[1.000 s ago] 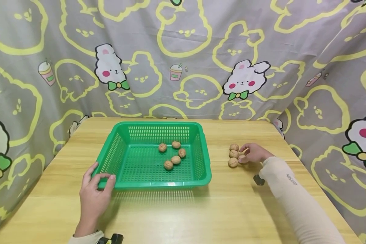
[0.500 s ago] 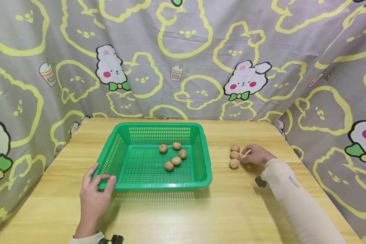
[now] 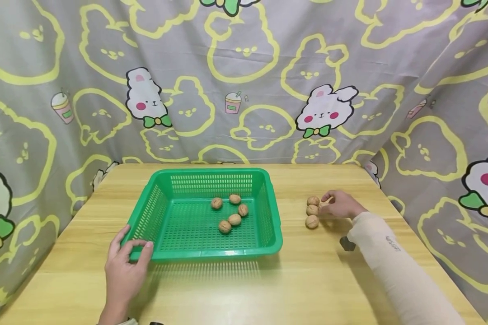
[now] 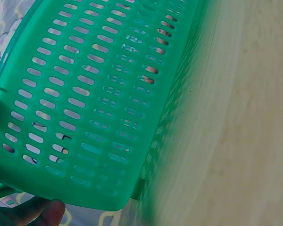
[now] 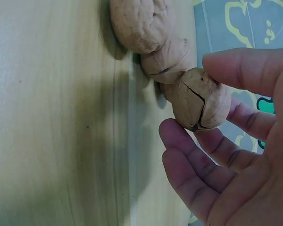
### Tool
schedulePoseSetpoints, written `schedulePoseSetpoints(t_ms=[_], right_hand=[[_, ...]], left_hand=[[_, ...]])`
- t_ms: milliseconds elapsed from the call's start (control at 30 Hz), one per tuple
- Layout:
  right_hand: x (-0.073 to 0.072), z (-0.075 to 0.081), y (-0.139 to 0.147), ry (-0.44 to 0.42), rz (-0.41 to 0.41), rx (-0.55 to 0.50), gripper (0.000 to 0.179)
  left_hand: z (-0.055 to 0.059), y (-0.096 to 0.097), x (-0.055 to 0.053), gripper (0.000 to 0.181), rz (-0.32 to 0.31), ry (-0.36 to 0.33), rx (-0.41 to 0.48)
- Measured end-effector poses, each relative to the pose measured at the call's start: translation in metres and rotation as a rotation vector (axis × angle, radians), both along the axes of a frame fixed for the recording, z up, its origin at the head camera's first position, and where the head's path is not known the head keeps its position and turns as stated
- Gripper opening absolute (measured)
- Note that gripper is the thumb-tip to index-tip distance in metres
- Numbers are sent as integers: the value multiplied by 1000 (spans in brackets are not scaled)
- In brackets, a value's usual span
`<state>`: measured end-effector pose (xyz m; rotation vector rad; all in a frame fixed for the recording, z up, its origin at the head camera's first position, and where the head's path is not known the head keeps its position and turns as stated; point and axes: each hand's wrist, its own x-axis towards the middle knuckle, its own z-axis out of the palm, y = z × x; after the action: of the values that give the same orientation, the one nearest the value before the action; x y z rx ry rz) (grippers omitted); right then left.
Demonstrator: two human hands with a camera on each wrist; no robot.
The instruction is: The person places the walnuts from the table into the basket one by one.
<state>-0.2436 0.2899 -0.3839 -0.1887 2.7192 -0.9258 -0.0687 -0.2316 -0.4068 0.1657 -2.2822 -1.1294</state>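
Note:
My left hand (image 3: 124, 271) grips the near left corner of a green plastic basket (image 3: 211, 255), thumb on the rim; in the left wrist view fingertips (image 4: 56, 212) show at that corner. Several walnuts (image 3: 234, 220) lie on the right half of the basket floor. Right of the basket, my right hand (image 3: 341, 205) pinches a walnut (image 5: 200, 101) with a dark crack, between thumb and fingers. Beside it a short row of three walnuts (image 3: 312, 210) sits on the table. Whether the pinched walnut is off the table, I cannot tell.
The light wooden table (image 3: 244, 298) runs back to a grey curtain (image 3: 264, 85) with yellow cartoon outlines, which also hangs at both sides. The basket's slotted side wall (image 4: 85, 89) fills most of the left wrist view.
The right hand has shifted slightly toward the back of the table, its fingers now around the walnut. The left hand keeps its place on the basket. The head view has tilted up a little.

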Motion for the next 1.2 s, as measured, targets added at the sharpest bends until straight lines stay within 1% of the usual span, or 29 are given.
schedulePoseSetpoints(t_ms=[267,567,667,967,1200], right_hand=[[-1,8,0,29,4,-20,38],[-2,12,-7,92,2,-16,33],[-3,17,-12,114,16,-10,35],[-6,33,-31,135,26,-28,33],[-10,45,-40,172,29,-49,33]], left_hand=[[1,2,-2,15,10,0,10],[0,2,2,14,4,-3,18],[0,2,3,15,8,-6,18],[-4,0,4,14,5,6,14],[-3,1,4,15,7,8,9]])
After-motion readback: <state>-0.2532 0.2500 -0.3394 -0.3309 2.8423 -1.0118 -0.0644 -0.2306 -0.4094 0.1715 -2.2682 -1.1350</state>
